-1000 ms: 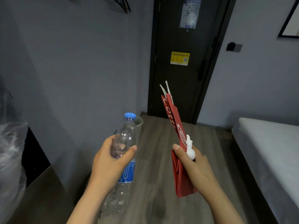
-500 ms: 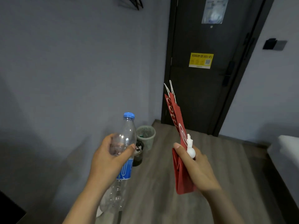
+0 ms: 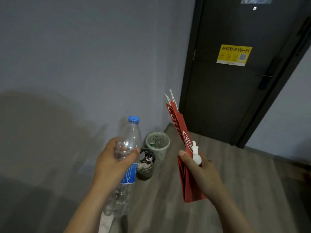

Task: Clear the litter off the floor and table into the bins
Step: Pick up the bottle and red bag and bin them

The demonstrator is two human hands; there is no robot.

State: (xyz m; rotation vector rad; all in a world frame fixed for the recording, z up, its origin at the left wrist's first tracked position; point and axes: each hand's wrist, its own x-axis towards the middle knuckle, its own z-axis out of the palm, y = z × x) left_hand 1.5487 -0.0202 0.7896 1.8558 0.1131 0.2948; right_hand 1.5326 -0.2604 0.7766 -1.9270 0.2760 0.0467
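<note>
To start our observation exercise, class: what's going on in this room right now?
A person holds litter in both hands. The left hand grips a clear bottle; the right hand holds a flat red bag with a small white object against it. Ahead, a green bin and a dark bin stand side by side on the floor by the wall, both with rubbish inside. Neither handful is binned yet.
</note>
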